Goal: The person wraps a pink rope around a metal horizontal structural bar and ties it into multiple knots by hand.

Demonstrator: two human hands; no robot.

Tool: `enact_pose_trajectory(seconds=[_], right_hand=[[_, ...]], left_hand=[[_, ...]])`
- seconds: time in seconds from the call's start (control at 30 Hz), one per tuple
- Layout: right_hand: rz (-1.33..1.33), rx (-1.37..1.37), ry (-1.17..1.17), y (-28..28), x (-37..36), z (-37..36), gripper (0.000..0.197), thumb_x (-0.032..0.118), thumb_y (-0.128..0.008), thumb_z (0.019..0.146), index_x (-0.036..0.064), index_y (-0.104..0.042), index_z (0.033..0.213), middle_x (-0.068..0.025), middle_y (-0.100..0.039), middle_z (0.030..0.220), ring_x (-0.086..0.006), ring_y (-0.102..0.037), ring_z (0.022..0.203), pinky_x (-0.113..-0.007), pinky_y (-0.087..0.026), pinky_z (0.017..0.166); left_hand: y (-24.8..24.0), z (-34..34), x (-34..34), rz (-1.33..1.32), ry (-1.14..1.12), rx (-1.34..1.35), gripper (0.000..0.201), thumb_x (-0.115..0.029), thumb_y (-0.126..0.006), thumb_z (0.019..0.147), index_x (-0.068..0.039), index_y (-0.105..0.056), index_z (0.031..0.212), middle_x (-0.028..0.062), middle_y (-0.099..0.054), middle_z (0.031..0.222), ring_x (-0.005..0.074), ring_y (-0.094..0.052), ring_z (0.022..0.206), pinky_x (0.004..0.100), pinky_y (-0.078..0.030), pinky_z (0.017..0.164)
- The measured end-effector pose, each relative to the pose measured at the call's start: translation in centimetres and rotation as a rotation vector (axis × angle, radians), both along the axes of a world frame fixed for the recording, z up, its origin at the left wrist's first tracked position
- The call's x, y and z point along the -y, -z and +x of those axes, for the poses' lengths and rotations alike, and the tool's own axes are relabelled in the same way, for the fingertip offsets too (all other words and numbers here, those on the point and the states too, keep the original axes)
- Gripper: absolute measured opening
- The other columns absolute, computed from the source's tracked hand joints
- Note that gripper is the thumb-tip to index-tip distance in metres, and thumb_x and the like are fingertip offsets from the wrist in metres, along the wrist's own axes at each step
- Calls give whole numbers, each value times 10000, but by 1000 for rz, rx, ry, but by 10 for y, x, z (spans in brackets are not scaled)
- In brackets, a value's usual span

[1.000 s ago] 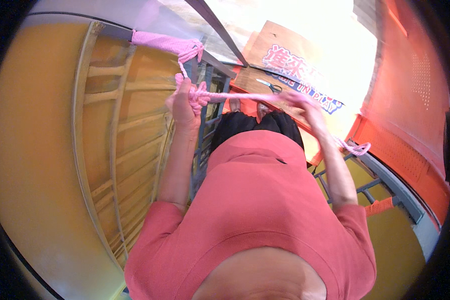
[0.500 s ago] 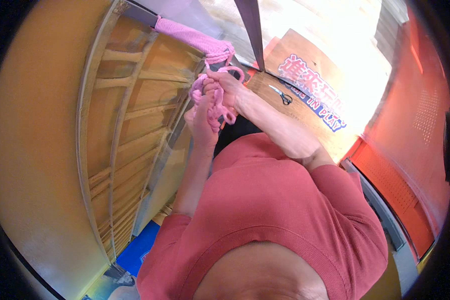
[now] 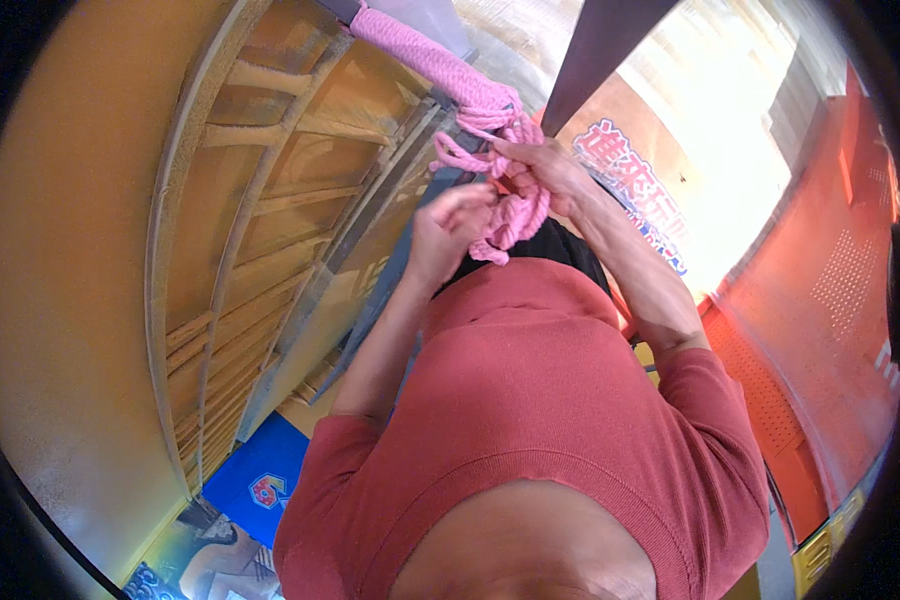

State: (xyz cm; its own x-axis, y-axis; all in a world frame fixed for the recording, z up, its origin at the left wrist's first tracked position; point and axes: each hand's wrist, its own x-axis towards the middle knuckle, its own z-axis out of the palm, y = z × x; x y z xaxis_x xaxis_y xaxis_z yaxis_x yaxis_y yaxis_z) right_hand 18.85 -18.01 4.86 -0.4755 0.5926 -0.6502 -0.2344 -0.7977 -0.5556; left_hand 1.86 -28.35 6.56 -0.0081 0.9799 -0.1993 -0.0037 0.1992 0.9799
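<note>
Pink rope is wound in tight turns around a bar of the frame at the top. From its end a loose bundle of the same rope hangs in loops. My right hand is closed on the rope just below the wound part, thumb pressing on top. To the left of the bundle is my left hand, its fingers loosely bent and somewhat blurred. The fingertips reach the bundle's edge, but they do not wrap round it. One loop sticks out to the left above that hand.
A yellow-brown panel with raised slats stands along my left. A dark post rises just beyond my right hand. Past it lies a brown mat with printed lettering. An orange perforated panel is on the right, a blue board at lower left.
My left hand has loosened from the rope bundle and sits at its left side. Hands and bundle appear farther right as the view shifted. The scissors on the mat no longer show.
</note>
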Motion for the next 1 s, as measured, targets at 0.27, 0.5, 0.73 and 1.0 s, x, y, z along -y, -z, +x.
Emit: enact_pose_trajectory(seconds=[0.27,0.5,0.73,1.0], right_hand=[[184,459,-138,-25,-12,15,390,300,-732,817,-29,-578,675,-52,-525,553,-122,-435,348,-301,-358,302],[268,565,-65,-16,-12,15,318,241,-693,849,-32,-596,719,-26,-467,489,-166,-521,344,-309,-388,289],[217,496,-61,-28,-2,6,335,257,-674,857,-70,-602,834,-83,-511,499,-244,-628,425,-306,-408,265],[317,616,-103,-67,33,-29,302,224,-637,887,-77,-625,870,-108,-623,637,-177,-580,394,-262,-428,314]], left_hand=[[60,-37,-87,-8,-79,-145,259,-121,-640,885,16,-631,1104,58,-660,979,111,-597,898,254,-480,799],[80,-44,-98,-130,74,249,345,-122,-621,902,27,-565,1208,69,-613,1147,119,-563,1029,259,-436,909],[76,-38,-98,-127,6,374,317,-98,-627,873,18,-586,1165,66,-633,1063,125,-587,954,264,-455,882],[74,-41,-102,-208,-39,470,222,-135,-657,858,-9,-642,1041,44,-650,942,98,-596,835,232,-477,752]])
